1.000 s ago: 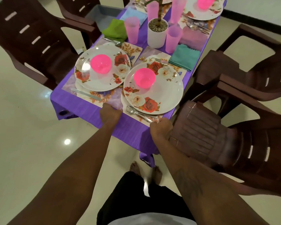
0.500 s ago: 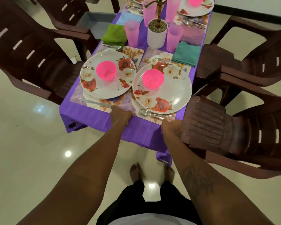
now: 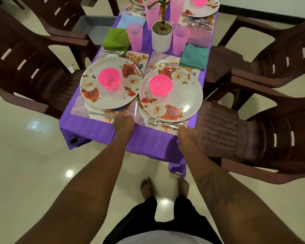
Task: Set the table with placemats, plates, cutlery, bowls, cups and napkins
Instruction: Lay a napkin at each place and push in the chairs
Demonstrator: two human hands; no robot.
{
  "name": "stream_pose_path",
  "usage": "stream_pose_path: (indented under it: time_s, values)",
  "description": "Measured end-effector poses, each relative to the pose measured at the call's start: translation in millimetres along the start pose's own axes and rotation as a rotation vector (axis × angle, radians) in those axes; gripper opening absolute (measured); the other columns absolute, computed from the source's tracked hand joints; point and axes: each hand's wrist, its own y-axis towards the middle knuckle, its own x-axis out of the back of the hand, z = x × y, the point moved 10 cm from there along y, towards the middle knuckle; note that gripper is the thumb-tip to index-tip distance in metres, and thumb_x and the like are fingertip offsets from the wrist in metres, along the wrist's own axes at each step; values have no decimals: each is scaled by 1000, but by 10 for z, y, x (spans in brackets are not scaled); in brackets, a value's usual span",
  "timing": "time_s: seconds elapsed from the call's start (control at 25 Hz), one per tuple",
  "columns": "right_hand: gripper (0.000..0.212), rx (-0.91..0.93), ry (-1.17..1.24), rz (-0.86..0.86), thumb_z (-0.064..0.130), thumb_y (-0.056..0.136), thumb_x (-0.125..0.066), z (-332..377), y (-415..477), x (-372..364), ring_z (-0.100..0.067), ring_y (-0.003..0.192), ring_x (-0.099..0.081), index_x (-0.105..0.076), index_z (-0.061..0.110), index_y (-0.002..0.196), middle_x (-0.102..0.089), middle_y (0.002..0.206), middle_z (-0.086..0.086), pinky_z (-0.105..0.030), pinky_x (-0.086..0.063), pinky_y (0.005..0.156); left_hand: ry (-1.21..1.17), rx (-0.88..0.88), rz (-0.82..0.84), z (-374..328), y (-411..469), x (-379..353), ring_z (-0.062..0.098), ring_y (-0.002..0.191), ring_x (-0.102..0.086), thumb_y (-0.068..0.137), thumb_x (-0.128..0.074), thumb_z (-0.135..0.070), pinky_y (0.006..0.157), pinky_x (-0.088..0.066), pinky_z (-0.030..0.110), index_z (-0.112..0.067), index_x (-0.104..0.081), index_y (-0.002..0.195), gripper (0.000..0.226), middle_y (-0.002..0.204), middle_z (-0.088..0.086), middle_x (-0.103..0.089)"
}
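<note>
Little has shifted since a second ago. Both hands stay at the near edge while the view has drawn back, so bare feet now show on the floor.

The table (image 3: 95, 127), under its purple cloth, is hemmed in by brown chairs. One chair (image 3: 224, 131) presses against the near right corner, which may crowd that setting.

Two placemats lie side by side at this end, the left placemat (image 3: 77, 109) and the right placemat (image 3: 158, 58). Each carries a floral plate (image 3: 111, 101) (image 3: 188, 95) with a pink bowl (image 3: 109, 79) (image 3: 160, 84) on it, so every piece stacks within one diner's reach.

Beyond them a green napkin (image 3: 115, 39) and a teal napkin (image 3: 194, 57) flank pink cups (image 3: 134, 36) around a potted plant (image 3: 162, 38). A knife (image 3: 95, 113) and a spoon (image 3: 158, 122) lie along the mats' near edges.

The left hand (image 3: 123, 122) sits curled where the two mats meet. The right hand (image 3: 187, 136) is curled at the right mat's near corner. Their backs face the camera, so I cannot tell whether they pinch the mats or merely press them. Most likely they are squaring the mats to the edge, a finishing touch on a nearly complete setting.
</note>
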Motion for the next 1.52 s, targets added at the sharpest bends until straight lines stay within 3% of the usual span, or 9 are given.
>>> stream_pose_path:
  time_s: [0.16, 0.4, 0.6, 0.76, 0.84, 0.96, 1.08, 1.28, 1.52]
  values:
    - [21, -21, 16, 0, 29, 99, -67, -4, -6, 61, -8, 62, -48, -61, 12, 109, -56, 84, 2, -22, -33, 46, -69, 22, 0, 19, -14, -2, 25, 64, -74, 95, -58, -14, 65, -66, 41, -10, -67, 88, 12, 82, 10, -71]
    - [27, 53, -7, 21, 23, 97, -70, -45, 8, 171, -8, 64, -49, -65, 9, 120, -53, 83, 2, -23, -39, 50, -165, 38, 8, 179, -40, 21, 23, 67, -76, 85, -63, -7, 71, -66, 42, -10, -67, 92, 9, 78, 9, -74]
    - [33, 33, -47, 46, 28, 96, -71, -193, -88, 211, -15, 79, -59, -63, 10, 122, -61, 96, -2, -26, -46, 59, -112, -10, -11, 250, -115, 112, 24, 67, -75, 87, -65, -7, 72, -66, 44, -17, -63, 82, 11, 76, 8, -73]
    - [34, 41, -99, 44, 31, 96, -71, -331, -165, 253, -18, 87, -61, -62, 11, 122, -66, 109, -7, -23, -42, 55, -85, -37, -26, 339, -193, 199, 24, 63, -74, 86, -65, -5, 72, -66, 43, -17, -64, 78, 15, 68, 7, -71]
    - [36, 32, -116, 27, 31, 96, -72, -411, -184, 283, -19, 89, -63, -63, 11, 123, -67, 109, -6, -26, -48, 63, -59, -60, -6, 375, -232, 203, 24, 68, -76, 86, -68, -4, 74, -65, 42, -19, -62, 75, 19, 69, 6, -71]
    - [37, 50, -154, 24, 30, 95, -73, -503, -209, 302, -23, 98, -67, -65, 9, 124, -70, 116, -9, -30, -52, 71, 9, -91, 2, 433, -281, 236, 23, 71, -75, 82, -74, -6, 74, -65, 43, -15, -74, 85, 9, 71, 3, -72]
    - [35, 67, -179, 24, 29, 95, -72, -541, -201, 328, -22, 96, -67, -66, 9, 123, -70, 117, -9, -29, -49, 69, 10, -87, -5, 461, -327, 252, 20, 66, -75, 82, -76, -7, 72, -65, 41, -11, -78, 95, 14, 67, -1, -70]
    - [37, 96, -300, 54, 30, 97, -69, -592, -225, 389, -20, 93, -63, -64, 6, 125, -69, 118, -9, -23, -41, 57, 55, -113, -27, 478, -442, 305, 22, 66, -75, 81, -77, -5, 72, -66, 41, -9, -77, 92, 11, 74, 4, -72]
    - [41, 99, -315, 60, 29, 95, -72, -659, -231, 413, -24, 106, -67, -64, 6, 128, -69, 120, -10, -28, -45, 69, 190, -166, -44, 477, -515, 318, 24, 72, -74, 80, -77, -11, 74, -63, 37, -6, -77, 88, 9, 79, 9, -75]
